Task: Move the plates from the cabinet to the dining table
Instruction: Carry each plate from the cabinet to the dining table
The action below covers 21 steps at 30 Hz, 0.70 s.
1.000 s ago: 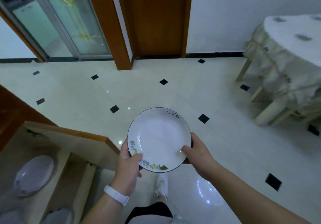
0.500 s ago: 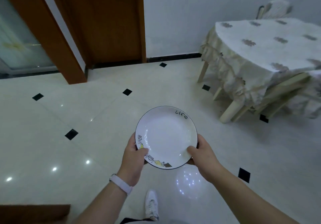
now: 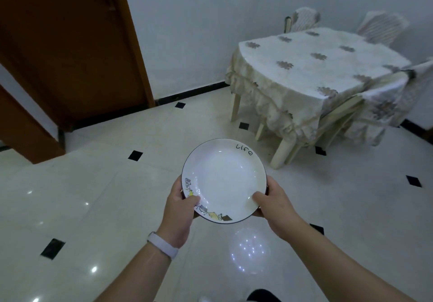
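Observation:
A white plate (image 3: 222, 177) with a dark rim, the word "life" and small drawings is held level above the floor in the middle of the view. My left hand (image 3: 179, 210) grips its left edge, thumb on the rim. My right hand (image 3: 275, 204) grips its right edge, thumb on the rim too. The dining table (image 3: 311, 67), covered by a cream flowered cloth, stands at the upper right, well beyond the plate. The cabinet is out of view.
Chairs with covers stand around the table: one (image 3: 303, 20) at its far side, another (image 3: 379, 28) at the far right, a third (image 3: 375, 114) on the near side. A brown wooden door (image 3: 70, 44) fills the upper left. Glossy tiled floor (image 3: 93, 184) lies between.
The view has swung right, away from the open cabinet. The table has come fully into view and nearer. Both hands keep the same hold on the plate.

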Each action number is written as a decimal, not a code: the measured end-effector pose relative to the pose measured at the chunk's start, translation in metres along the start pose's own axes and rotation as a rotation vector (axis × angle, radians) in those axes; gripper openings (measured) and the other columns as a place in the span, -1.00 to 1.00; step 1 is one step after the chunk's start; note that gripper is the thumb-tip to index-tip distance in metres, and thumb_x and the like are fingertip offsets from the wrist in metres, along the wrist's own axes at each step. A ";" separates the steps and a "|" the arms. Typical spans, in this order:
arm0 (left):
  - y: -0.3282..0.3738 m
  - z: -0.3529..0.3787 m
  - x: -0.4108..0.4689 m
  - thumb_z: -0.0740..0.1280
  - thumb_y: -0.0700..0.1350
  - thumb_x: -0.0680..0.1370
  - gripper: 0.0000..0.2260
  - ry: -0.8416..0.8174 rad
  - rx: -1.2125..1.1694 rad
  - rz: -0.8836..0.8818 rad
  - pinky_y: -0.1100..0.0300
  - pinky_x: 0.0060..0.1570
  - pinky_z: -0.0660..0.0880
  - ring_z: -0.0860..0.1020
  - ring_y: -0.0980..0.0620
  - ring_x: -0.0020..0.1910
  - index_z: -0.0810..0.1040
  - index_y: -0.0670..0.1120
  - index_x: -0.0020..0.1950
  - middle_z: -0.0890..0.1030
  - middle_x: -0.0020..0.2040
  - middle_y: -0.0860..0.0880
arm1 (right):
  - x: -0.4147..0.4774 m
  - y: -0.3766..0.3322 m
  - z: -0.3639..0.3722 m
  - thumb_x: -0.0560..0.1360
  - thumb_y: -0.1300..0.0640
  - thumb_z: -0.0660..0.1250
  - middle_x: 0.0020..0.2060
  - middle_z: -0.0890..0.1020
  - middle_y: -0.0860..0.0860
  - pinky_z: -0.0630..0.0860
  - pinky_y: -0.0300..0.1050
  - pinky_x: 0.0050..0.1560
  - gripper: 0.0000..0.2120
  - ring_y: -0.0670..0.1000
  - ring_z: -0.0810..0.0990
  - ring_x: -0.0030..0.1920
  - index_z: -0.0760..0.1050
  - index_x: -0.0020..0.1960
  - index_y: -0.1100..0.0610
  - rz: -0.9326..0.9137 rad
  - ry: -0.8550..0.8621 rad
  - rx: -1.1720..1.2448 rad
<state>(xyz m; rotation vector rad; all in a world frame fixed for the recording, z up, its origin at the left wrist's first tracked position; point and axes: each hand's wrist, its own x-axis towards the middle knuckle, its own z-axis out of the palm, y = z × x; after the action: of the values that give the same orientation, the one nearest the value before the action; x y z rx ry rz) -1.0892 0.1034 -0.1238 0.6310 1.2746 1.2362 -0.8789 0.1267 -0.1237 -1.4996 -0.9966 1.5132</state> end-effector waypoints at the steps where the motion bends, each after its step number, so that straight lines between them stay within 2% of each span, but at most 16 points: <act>1: 0.002 0.005 0.008 0.14 -0.52 0.48 -0.45 -0.008 0.005 -0.006 0.09 -0.25 0.58 0.66 -0.04 -0.16 0.57 0.07 0.18 0.69 -0.07 -0.03 | 0.006 -0.002 -0.003 0.47 0.42 0.12 0.08 0.65 0.02 0.67 0.02 -0.15 -0.52 0.07 0.65 0.05 0.48 0.19 -0.05 -0.001 0.009 0.009; 3: 0.006 0.015 0.022 0.15 -0.51 0.48 -0.46 -0.020 0.013 -0.013 0.11 -0.27 0.58 0.66 -0.02 -0.18 0.56 0.08 0.18 0.70 -0.08 0.00 | 0.019 -0.006 -0.009 0.46 0.42 0.13 0.08 0.65 0.03 0.67 0.06 -0.13 -0.51 0.08 0.65 0.06 0.48 0.19 -0.06 -0.003 0.024 0.028; 7: 0.010 0.035 0.057 0.15 -0.52 0.48 -0.47 -0.037 0.029 -0.025 0.14 -0.30 0.56 0.65 0.02 -0.21 0.56 0.04 0.19 0.69 -0.11 0.00 | 0.052 -0.016 -0.022 0.46 0.44 0.12 0.06 0.65 0.05 0.66 0.00 -0.17 -0.54 0.08 0.65 0.04 0.50 0.15 -0.02 0.001 0.040 0.040; 14: 0.027 0.085 0.136 0.15 -0.51 0.49 -0.46 -0.019 0.055 -0.028 0.16 -0.33 0.56 0.67 0.02 -0.20 0.56 0.08 0.17 0.71 -0.07 0.01 | 0.144 -0.035 -0.052 0.46 0.42 0.13 0.09 0.65 0.06 0.67 0.08 -0.13 -0.51 0.10 0.65 0.06 0.48 0.25 0.01 0.010 0.020 0.084; 21: 0.059 0.172 0.220 0.16 -0.50 0.49 -0.46 -0.036 0.097 -0.005 0.15 -0.31 0.56 0.67 0.03 -0.18 0.57 0.12 0.15 0.70 -0.05 0.01 | 0.235 -0.097 -0.106 0.48 0.41 0.13 0.08 0.63 0.05 0.67 0.03 -0.14 -0.57 0.10 0.64 0.06 0.48 0.17 -0.01 0.004 0.016 0.112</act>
<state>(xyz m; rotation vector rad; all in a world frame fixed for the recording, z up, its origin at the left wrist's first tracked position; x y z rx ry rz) -0.9841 0.3683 -0.1059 0.7167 1.3114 1.1593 -0.7757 0.3819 -0.1280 -1.4333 -0.8850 1.5320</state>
